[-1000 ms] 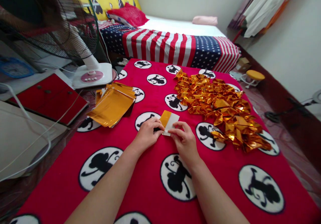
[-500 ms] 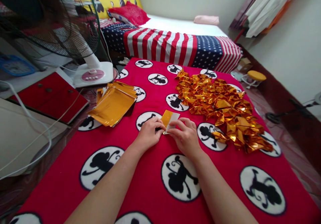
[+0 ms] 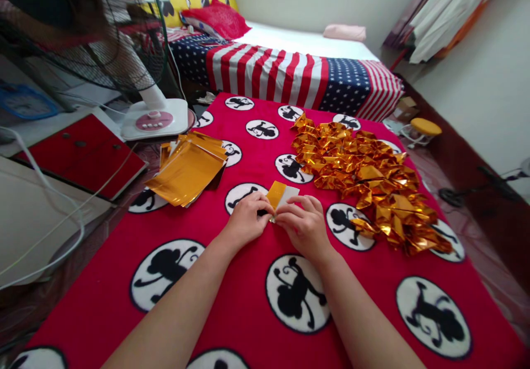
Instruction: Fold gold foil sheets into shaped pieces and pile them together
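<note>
Between my two hands a small sheet of gold foil paper (image 3: 276, 192) lies on the red cloth, partly folded so that a pale strip of its back shows on the right. My left hand (image 3: 249, 215) has its fingers closed on the near left corner. The fingers of my right hand (image 3: 304, 221) pinch the near right side, and fingertips of both hands almost meet there. My fingers hide the near edge of the paper. A stack of flat gold foil sheets (image 3: 188, 173) is to the left. On the right spreads a pile of folded gold foil pieces (image 3: 364, 178).
The red cloth (image 3: 232, 325) with monkey prints covers the surface under my hands. A fan (image 3: 155, 118) stands at the back left beside a red panel (image 3: 78, 154) and a white cable (image 3: 80, 214). Beyond are a bed (image 3: 269, 74) and a yellow stool (image 3: 425, 126).
My right fingers have drawn closer together and lie lower over the near edge of the foil paper. My left hand has hardly moved. The view has shifted slightly.
</note>
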### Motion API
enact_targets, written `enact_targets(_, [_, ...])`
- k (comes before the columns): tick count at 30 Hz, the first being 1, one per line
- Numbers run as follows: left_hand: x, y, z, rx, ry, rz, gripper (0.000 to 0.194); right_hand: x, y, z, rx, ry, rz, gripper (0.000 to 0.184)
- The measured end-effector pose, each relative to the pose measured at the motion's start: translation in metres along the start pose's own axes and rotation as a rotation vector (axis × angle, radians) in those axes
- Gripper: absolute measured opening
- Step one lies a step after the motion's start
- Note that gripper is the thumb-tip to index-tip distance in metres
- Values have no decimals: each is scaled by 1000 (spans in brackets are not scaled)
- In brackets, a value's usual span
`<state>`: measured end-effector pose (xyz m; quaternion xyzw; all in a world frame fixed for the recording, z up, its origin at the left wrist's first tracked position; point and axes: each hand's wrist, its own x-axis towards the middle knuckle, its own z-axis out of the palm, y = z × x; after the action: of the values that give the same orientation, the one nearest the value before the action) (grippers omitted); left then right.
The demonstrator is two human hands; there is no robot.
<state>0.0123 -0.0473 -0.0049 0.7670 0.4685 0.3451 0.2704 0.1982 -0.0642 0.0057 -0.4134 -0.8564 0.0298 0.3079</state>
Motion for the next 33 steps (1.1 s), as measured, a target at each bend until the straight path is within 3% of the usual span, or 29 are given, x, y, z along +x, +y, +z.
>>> enact_targets(4, [0,0,0,-10,7,-12,11,-2,8,4,86,-20,53,12])
enact_targets(15, [-1,-1,-1,-35,3,7,13,2,6,14,244,21,390,4])
enact_targets(21, [0,1,-2,-31,16,29,17,4,1,15,245,53,454,6])
enact_targets(33, [-1,3,5,36,78,-23,9,8,-1,21,178,82,515,13])
